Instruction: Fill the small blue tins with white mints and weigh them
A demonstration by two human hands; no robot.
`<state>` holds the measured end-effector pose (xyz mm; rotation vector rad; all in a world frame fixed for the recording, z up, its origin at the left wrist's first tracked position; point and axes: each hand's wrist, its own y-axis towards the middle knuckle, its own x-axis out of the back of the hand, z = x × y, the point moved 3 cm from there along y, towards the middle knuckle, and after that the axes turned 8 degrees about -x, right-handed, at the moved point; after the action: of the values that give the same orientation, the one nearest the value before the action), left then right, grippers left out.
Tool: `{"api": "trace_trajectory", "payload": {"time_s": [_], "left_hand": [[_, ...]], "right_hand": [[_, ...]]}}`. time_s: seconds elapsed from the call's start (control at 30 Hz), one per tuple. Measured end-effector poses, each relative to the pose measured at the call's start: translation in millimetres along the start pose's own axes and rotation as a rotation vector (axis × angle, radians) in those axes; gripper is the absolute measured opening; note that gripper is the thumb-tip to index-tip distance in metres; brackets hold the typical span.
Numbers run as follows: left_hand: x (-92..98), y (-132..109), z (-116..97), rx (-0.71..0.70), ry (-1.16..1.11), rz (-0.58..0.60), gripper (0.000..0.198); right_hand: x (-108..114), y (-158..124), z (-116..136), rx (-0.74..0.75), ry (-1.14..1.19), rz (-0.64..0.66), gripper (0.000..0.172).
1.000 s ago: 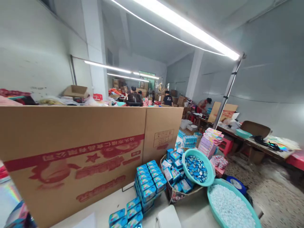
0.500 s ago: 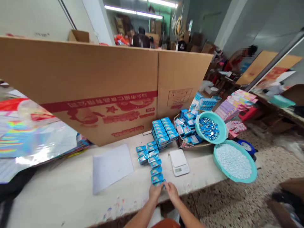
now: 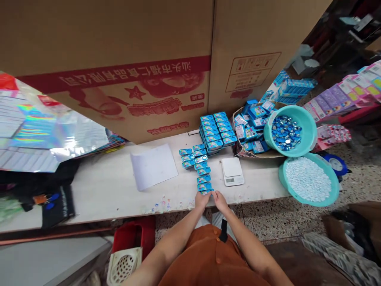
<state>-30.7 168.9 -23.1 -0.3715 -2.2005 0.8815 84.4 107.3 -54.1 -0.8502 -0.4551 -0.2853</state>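
Worktop: pale board point(image 3: 98, 190) along a tall printed cardboard carton point(image 3: 119, 47), speckled floor beyond its front edge.
Far left: holographic sheets point(image 3: 38, 131) fanned over the worktop, with a black pouch point(image 3: 56, 200) lying in front of them.
Below left: red crate point(image 3: 133, 236) and white basket point(image 3: 123, 266) under the worktop's edge.
Left of centre: white paper sheet point(image 3: 154, 165), flat and bare.
Centre: row of blue tins point(image 3: 203, 171) running from the carton toward the person, a shorter row just beside it.
Nearest tin point(image 3: 206, 192): last in the row, at the worktop's front edge.
Left hand point(image 3: 202, 198): fingertips closed on the left end of the nearest tin.
Right hand point(image 3: 220, 200): fingertips closed on its right end, so both hands grasp 1 tin between them.
Right of centre: white scale point(image 3: 232, 171), just beside the row and apart from the hands; behind it a stacked block of tins point(image 3: 218, 131).
Right: cardboard tray point(image 3: 238, 149) of loose tins, then an upper teal basin point(image 3: 309, 119) of shiny blue pieces and a lower teal basin point(image 3: 336, 186) of white pellets.
Change: 1 s ago the view ran across the room with no hands in it; 0.5 s ago both hands were already on this tin. Since then only the head has tipped down: hands and tin keep their place, and the row looks unaltered.
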Motion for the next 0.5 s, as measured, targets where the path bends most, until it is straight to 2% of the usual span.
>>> {"api": "trace_trajectory", "payload": {"time_s": [0.2, 0.3, 0.43, 0.5], "left_hand": [[0.0, -2.8, -4.1, -0.017, -0.068, 0.048, 0.049], [5.6, -8.1, -0.3, -0.029, -0.067, 0.088, 0.06], [30.9, -18.7, 26.7, -0.088, -0.036, 0.21, 0.081], [52.2, -21.2, 45.3, -0.132, 0.004, 0.242, 0.078]], "right_hand": [[7.2, 0.4, 6.6, -0.007, -0.035, 0.042, 0.038], [14.9, -4.0, 5.6, 0.012, -0.027, 0.05, 0.044], [25.2, -18.9, -6.4, 0.049, 0.056, 0.054, 0.052], [29.0, -27.0, -17.1, 0.05, 0.103, 0.043, 0.053]]}}
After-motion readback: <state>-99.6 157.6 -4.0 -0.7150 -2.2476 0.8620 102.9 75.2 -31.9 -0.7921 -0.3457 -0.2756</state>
